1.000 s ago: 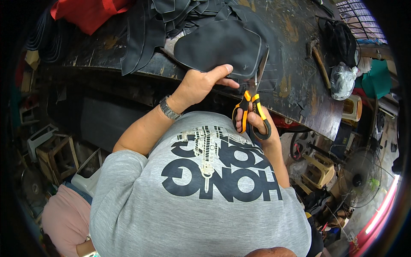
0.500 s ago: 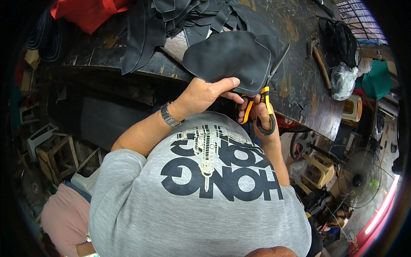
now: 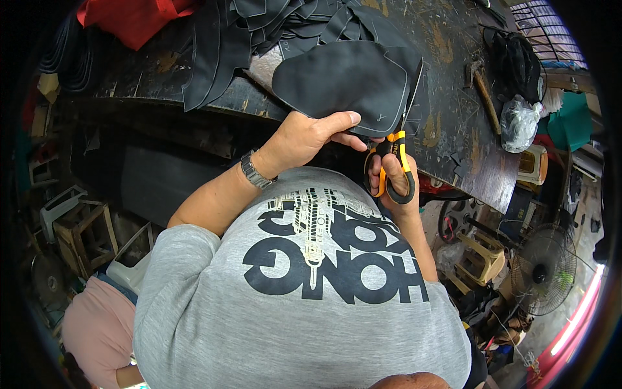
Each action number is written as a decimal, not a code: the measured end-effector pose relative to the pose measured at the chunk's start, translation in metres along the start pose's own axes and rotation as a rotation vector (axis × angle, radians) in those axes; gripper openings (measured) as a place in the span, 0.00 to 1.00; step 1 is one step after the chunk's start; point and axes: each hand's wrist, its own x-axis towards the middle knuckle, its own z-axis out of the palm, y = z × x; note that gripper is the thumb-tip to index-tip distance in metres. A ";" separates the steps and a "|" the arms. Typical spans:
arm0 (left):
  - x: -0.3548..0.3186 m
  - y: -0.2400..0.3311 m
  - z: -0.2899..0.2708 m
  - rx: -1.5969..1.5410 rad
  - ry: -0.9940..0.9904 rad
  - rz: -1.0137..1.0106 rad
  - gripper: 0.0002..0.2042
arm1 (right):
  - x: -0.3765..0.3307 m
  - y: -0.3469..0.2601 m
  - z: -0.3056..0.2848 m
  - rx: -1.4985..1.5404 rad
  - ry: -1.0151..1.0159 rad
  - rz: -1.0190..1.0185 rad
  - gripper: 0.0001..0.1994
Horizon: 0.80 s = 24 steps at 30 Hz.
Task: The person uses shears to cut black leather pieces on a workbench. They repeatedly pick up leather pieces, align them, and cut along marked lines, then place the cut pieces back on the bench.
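Observation:
A rounded black leather-like piece with a pale line drawn inside its edge is held over the near edge of the table. My left hand pinches its lower edge, thumb on top and fingers beneath. In my right hand is a pair of scissors with yellow and black handles, my thumb through one loop. Their blades point away from me along the right edge of the piece, close to the pale line. Part of the lower blade is hidden by the material.
Black cut pieces pile up at the far side of the dark worktable, beside red material. A hammer and a plastic bag lie at right. A fan stands lower right; another person is lower left.
The scissors' handles have closed together and the blades now lie nearly in line. The black piece and my left hand have shifted slightly away and left.

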 end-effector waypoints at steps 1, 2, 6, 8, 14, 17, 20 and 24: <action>0.000 -0.001 0.000 0.002 0.004 0.002 0.11 | 0.000 0.000 -0.001 -0.006 0.001 0.003 0.23; 0.001 -0.001 0.000 0.004 0.008 0.005 0.11 | 0.000 0.000 -0.001 -0.011 0.005 0.012 0.23; 0.006 -0.006 0.005 0.083 0.050 0.227 0.11 | -0.001 0.000 0.000 -0.017 0.000 0.014 0.22; 0.011 -0.007 0.007 0.364 0.108 0.472 0.11 | 0.000 -0.001 0.003 -0.022 -0.002 0.014 0.21; 0.005 -0.003 0.006 0.398 0.107 0.349 0.10 | 0.002 -0.010 0.004 -0.073 0.044 -0.006 0.24; 0.003 -0.001 0.006 0.370 0.109 0.310 0.11 | 0.003 -0.012 0.002 -0.083 0.018 -0.044 0.25; 0.006 0.002 0.003 0.246 0.107 0.289 0.12 | 0.001 -0.009 -0.001 -0.091 0.026 -0.016 0.23; 0.007 0.010 -0.004 0.099 0.097 0.162 0.14 | -0.002 -0.004 -0.006 -0.109 0.004 0.013 0.22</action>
